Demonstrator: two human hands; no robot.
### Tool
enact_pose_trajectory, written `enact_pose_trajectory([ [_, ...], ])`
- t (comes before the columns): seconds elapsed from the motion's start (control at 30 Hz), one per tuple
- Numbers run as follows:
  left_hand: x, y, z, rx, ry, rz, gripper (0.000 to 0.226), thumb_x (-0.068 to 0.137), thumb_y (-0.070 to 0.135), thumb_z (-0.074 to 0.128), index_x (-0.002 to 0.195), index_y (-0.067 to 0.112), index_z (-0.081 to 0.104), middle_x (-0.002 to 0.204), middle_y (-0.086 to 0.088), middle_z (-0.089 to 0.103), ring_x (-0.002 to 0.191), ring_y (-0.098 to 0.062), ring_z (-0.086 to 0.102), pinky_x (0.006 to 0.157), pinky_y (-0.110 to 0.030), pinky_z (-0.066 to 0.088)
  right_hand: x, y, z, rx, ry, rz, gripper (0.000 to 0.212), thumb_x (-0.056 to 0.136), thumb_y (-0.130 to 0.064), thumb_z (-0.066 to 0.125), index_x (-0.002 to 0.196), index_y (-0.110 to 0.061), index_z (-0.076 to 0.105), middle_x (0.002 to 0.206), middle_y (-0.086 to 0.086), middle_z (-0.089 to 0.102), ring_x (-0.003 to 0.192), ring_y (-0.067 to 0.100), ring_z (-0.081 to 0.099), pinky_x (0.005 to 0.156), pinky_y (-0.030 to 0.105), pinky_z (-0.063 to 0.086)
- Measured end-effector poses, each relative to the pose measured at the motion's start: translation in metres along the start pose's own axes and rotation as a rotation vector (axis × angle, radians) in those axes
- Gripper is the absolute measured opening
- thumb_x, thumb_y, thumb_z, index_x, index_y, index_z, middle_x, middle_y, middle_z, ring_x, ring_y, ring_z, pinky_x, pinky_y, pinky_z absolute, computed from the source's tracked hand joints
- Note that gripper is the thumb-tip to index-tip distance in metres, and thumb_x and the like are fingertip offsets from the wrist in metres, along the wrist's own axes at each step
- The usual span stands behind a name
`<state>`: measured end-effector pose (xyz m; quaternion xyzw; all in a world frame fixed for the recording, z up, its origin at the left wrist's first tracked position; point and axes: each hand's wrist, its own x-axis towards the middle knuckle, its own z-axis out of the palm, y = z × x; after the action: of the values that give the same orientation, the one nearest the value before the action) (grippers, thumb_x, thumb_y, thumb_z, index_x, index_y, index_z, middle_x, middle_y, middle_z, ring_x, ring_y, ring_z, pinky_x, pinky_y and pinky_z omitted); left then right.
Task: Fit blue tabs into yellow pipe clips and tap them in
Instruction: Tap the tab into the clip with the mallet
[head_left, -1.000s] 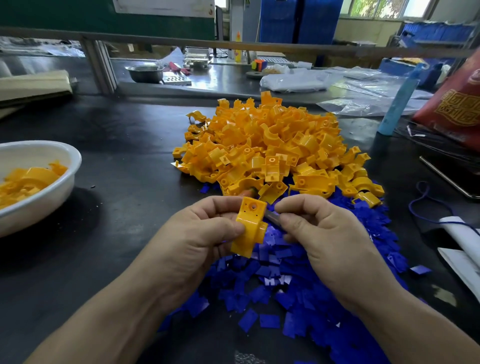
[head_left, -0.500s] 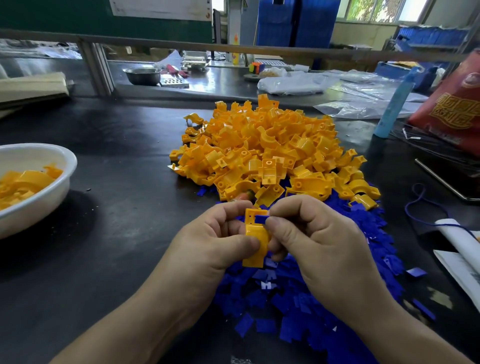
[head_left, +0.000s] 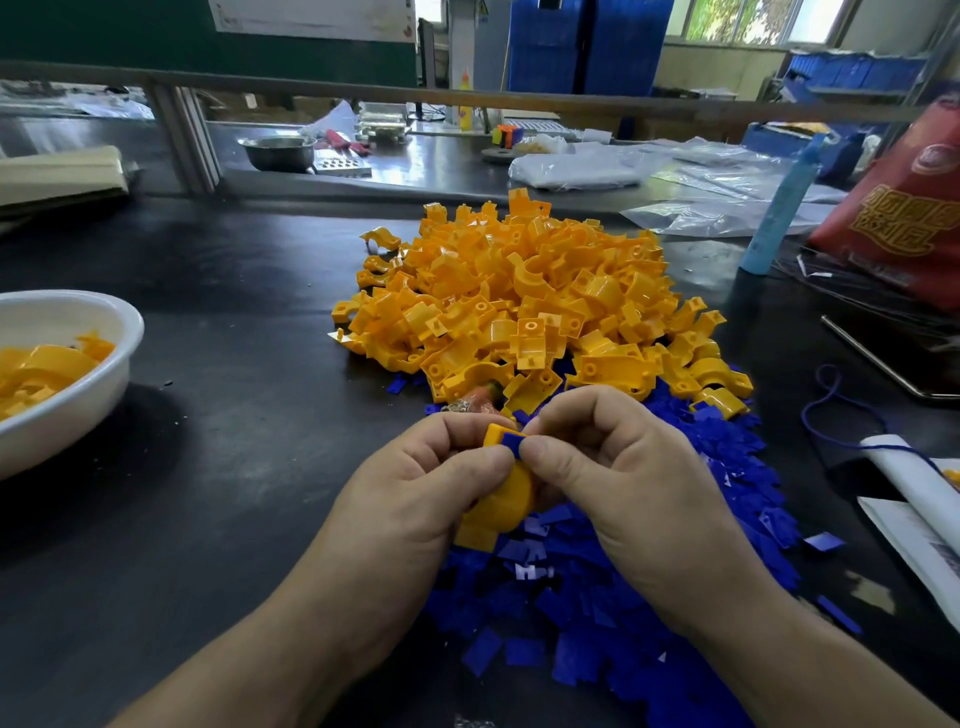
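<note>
A yellow clip (head_left: 503, 501) is held up between both hands, above the middle of the tabletop (head_left: 234, 426) and towards its near edge, with its curved back facing the person and one flat end pointing up. A blue tab (head_left: 514, 445) sits at that upper end, touching the clip; how deep it sits in the slot cannot be seen. The left hand (head_left: 415, 504) has its fingers curled behind the clip and its thumb pressed across the front, so it grips the clip firmly. The right hand (head_left: 623, 467) has its fingers curled in, with the thumb tip and forefinger pinching the blue tab against the clip's top. Under and just beyond the hands lies a heap of blue tabs (head_left: 639, 639), spread flat from the near edge towards the middle. Behind it, touching its far side, a pile of yellow clips (head_left: 519, 301) rises towards the far edge. At the left edge stands a white bowl (head_left: 111, 374) with a few yellow clips inside. Along the right edge lie a blue cord (head_left: 826, 410) and some papers (head_left: 919, 509), and towards the far right corner a pale blue tube (head_left: 779, 208) stands upright beside a red bag (head_left: 904, 208).
</note>
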<state>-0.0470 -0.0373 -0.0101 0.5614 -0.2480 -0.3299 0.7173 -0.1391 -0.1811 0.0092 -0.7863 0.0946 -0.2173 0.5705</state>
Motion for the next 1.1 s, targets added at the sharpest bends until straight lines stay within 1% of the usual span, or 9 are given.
enact_pose_trajectory([
  [0.1,0.0,0.0,0.0,-0.002,-0.002,-0.017,0.027,0.073,0.039,0.073,0.099,0.03,0.073,0.101,-0.012,0.076,0.092,-0.029,0.074,0.066,-0.027,0.057,0.001,0.001,-0.002,0.091,-0.065,0.072,0.023,0.076,-0.036,0.065,0.097,-0.028,0.068,0.09,-0.001,0.071,0.081,0.016,0.07,0.069,0.03,0.059],
  [0.23,0.0,-0.003,0.0,0.019,0.043,-0.012,0.024,0.077,0.038,0.068,0.097,0.028,0.074,0.098,-0.013,0.075,0.088,-0.031,0.073,0.065,-0.033,0.056,0.0,-0.001,-0.001,0.066,-0.07,0.03,0.019,0.075,-0.038,0.065,0.093,-0.032,0.07,0.091,-0.004,0.07,0.08,0.013,0.067,0.064,0.022,0.055],
  [0.53,-0.001,-0.001,0.0,0.069,0.036,0.01,0.021,0.079,0.034,0.064,0.094,0.025,0.075,0.093,-0.012,0.074,0.081,-0.024,0.071,0.066,-0.032,0.055,-0.003,-0.005,0.0,-0.017,-0.046,-0.07,0.018,0.075,-0.042,0.062,0.09,-0.035,0.069,0.088,-0.007,0.069,0.078,0.012,0.066,0.062,0.022,0.055],
  [0.7,-0.003,0.007,0.0,0.128,0.048,0.022,0.02,0.079,0.034,0.065,0.093,0.023,0.075,0.09,-0.011,0.074,0.079,-0.023,0.071,0.063,-0.03,0.054,-0.006,-0.005,0.003,-0.112,-0.031,-0.127,0.019,0.079,-0.046,0.058,0.094,-0.038,0.066,0.091,-0.014,0.067,0.085,0.008,0.065,0.067,0.021,0.056],
  [0.8,0.0,0.019,-0.012,0.235,0.131,0.017,0.02,0.077,0.04,0.072,0.092,0.027,0.075,0.086,-0.007,0.075,0.075,-0.019,0.071,0.059,-0.029,0.055,-0.005,-0.004,-0.003,-0.37,0.016,-0.215,0.028,0.081,-0.054,0.051,0.107,-0.043,0.057,0.094,-0.018,0.059,0.089,0.003,0.059,0.071,0.015,0.051],
  [0.87,0.004,0.025,-0.031,0.357,0.29,-0.018,0.017,0.079,0.039,0.067,0.09,0.029,0.075,0.085,-0.006,0.075,0.074,-0.02,0.07,0.059,-0.034,0.056,0.001,-0.001,-0.015,-0.659,0.092,-0.259,0.042,0.082,-0.056,0.049,0.119,-0.038,0.054,0.099,-0.022,0.055,0.091,0.0,0.053,0.07,0.017,0.049],
  [0.9,0.007,0.027,-0.041,0.421,0.37,-0.045,0.012,0.084,0.033,0.067,0.09,0.026,0.075,0.086,-0.007,0.075,0.074,-0.021,0.069,0.059,-0.036,0.056,0.004,0.001,-0.021,-0.823,0.093,-0.243,0.045,0.083,-0.056,0.048,0.123,-0.035,0.053,0.106,-0.022,0.053,0.097,0.0,0.05,0.075,0.017,0.045],
  [1.0,0.014,0.023,-0.064,0.594,0.51,-0.134,0.012,0.093,0.022,0.062,0.09,0.019,0.072,0.084,-0.014,0.073,0.068,-0.024,0.066,0.057,-0.037,0.055,0.01,0.008,-0.036,-1.205,-0.066,-0.034,0.047,0.087,-0.06,0.045,0.127,-0.037,0.046,0.115,-0.011,0.051,0.107,0.012,0.045,0.077,0.027,0.04],
  [1.1,0.019,0.017,-0.071,0.729,0.556,-0.163,0.017,0.095,0.024,0.058,0.088,0.019,0.073,0.064,-0.005,0.073,0.052,-0.014,0.063,0.05,-0.027,0.052,0.011,0.01,-0.036,-1.251,-0.176,0.073,0.044,0.086,-0.063,0.047,0.123,-0.039,0.045,0.111,-0.008,0.049,0.103,0.014,0.046,0.072,0.029,0.042],
])
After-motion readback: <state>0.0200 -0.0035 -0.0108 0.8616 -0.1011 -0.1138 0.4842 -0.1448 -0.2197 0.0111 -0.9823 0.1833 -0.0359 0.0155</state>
